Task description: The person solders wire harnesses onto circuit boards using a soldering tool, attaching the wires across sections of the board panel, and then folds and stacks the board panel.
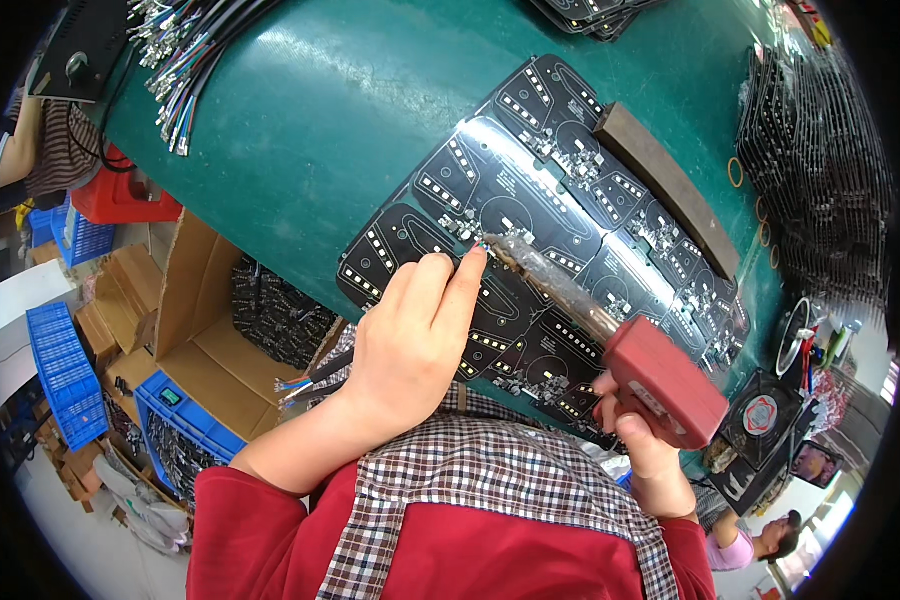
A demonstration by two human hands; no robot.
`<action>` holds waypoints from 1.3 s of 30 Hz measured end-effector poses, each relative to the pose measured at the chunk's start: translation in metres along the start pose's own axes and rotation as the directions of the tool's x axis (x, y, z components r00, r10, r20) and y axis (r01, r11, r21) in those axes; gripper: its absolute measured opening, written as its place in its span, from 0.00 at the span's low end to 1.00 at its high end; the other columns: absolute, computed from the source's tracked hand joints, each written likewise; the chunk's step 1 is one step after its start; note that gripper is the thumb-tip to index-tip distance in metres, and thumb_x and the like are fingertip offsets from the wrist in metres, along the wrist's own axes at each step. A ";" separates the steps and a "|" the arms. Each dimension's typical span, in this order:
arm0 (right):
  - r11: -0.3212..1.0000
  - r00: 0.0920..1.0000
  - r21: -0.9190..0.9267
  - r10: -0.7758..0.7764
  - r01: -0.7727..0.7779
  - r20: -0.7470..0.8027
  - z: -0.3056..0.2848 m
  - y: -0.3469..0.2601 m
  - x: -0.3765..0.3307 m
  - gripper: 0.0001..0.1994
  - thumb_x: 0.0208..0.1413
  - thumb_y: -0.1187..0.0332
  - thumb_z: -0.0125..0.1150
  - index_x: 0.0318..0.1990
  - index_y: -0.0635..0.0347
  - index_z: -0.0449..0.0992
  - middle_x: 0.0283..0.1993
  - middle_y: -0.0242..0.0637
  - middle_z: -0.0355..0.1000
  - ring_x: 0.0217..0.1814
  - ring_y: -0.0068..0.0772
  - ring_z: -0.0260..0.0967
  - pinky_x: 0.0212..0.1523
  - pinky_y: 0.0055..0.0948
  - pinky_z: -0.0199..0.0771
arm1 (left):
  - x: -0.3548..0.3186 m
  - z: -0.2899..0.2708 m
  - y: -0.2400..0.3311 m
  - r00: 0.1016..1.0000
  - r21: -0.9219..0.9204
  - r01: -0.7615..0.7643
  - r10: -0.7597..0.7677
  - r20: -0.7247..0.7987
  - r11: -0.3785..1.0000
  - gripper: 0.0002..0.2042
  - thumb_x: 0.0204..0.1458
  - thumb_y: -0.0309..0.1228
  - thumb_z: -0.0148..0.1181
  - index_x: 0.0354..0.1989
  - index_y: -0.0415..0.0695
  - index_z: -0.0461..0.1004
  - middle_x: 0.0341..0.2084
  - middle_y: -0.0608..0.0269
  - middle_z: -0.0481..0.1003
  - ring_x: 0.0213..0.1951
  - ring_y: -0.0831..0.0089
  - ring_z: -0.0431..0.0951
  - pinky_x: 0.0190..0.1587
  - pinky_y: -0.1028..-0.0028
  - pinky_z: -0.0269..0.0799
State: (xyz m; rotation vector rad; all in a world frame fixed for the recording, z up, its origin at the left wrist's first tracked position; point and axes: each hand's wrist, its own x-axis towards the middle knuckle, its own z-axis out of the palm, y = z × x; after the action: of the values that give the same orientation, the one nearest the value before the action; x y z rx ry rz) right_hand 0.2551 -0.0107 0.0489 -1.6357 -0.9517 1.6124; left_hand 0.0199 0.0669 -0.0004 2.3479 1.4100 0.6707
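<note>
On the green table in front of me lies a panel of black circuit boards (545,205) with rows of small white LEDs. My left hand (410,325) rests on it, thumb and forefinger pinched on a thin wire end (482,246) at a board's connector spot. My right hand (638,440) grips a red-handled soldering gun (667,383). Its long metal barrel points up and left, with the tip close to my left fingertips. Whether the tip touches the board is hard to see. A black cable (325,374) with bare coloured wire ends shows beside my left wrist.
A dark bar (670,190) lies along the panel's far right edge. Bundled cables (195,70) sit at the far left, stacked boards (815,170) at the right. An open cardboard box (205,290) and blue crate (185,425) stand left. Other people are at both sides.
</note>
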 end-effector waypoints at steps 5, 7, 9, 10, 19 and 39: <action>0.999 0.999 0.003 -0.039 0.039 -0.018 0.002 0.002 -0.006 0.35 0.45 0.58 0.67 0.56 0.72 0.61 0.43 0.45 0.72 0.35 0.26 0.73 0.33 0.21 0.71 | -0.002 0.001 -0.004 1.000 -0.005 -0.005 0.005 -0.007 1.000 0.22 0.36 0.19 0.55 0.46 0.33 0.70 0.30 0.59 0.63 0.28 0.69 0.67 0.25 0.75 0.68; 0.996 0.998 -0.069 -0.054 0.053 -0.020 0.000 0.005 -0.008 0.35 0.45 0.58 0.66 0.56 0.72 0.61 0.43 0.46 0.72 0.36 0.27 0.73 0.33 0.21 0.71 | -0.002 0.001 -0.004 1.000 0.001 -0.012 0.012 -0.016 1.000 0.22 0.36 0.19 0.54 0.46 0.34 0.70 0.30 0.59 0.63 0.28 0.69 0.67 0.25 0.75 0.68; 0.988 0.999 -0.149 -0.036 0.038 0.013 -0.003 0.009 -0.008 0.35 0.46 0.57 0.65 0.56 0.73 0.61 0.43 0.46 0.72 0.35 0.26 0.73 0.33 0.20 0.72 | -0.002 0.000 -0.003 1.000 0.016 -0.002 0.002 -0.007 1.000 0.23 0.35 0.20 0.54 0.46 0.34 0.70 0.30 0.58 0.64 0.28 0.68 0.67 0.25 0.75 0.68; 0.988 0.999 -0.150 -0.036 0.038 0.012 -0.007 0.013 -0.011 0.35 0.46 0.57 0.65 0.56 0.73 0.61 0.43 0.46 0.72 0.35 0.26 0.73 0.33 0.20 0.72 | -0.002 0.000 -0.003 1.000 0.015 -0.002 0.002 -0.008 1.000 0.23 0.35 0.20 0.54 0.46 0.34 0.70 0.30 0.58 0.64 0.28 0.68 0.67 0.25 0.75 0.68; 0.998 0.999 -0.059 -0.027 0.026 -0.022 0.002 -0.001 -0.012 0.36 0.46 0.55 0.64 0.56 0.73 0.60 0.38 0.44 0.74 0.31 0.29 0.74 0.37 0.26 0.73 | -0.003 0.002 0.000 0.998 0.138 -0.053 0.055 -0.014 0.989 0.23 0.34 0.22 0.55 0.45 0.34 0.71 0.28 0.61 0.64 0.26 0.72 0.67 0.22 0.79 0.67; 0.841 0.988 -0.520 -0.151 0.151 0.043 -0.006 0.009 -0.026 0.32 0.47 0.50 0.61 0.52 0.68 0.67 0.41 0.42 0.73 0.41 0.39 0.74 0.53 0.36 0.66 | -0.005 0.003 0.001 0.998 -0.066 0.036 -0.038 -0.040 0.997 0.19 0.37 0.20 0.55 0.43 0.37 0.73 0.28 0.61 0.65 0.25 0.71 0.70 0.22 0.76 0.68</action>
State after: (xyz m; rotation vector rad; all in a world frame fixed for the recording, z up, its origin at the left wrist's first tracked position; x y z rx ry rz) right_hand 0.2623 -0.0368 0.0552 -1.8460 -1.5848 1.3099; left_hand 0.0206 0.0623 -0.0037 2.2648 1.4234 0.7470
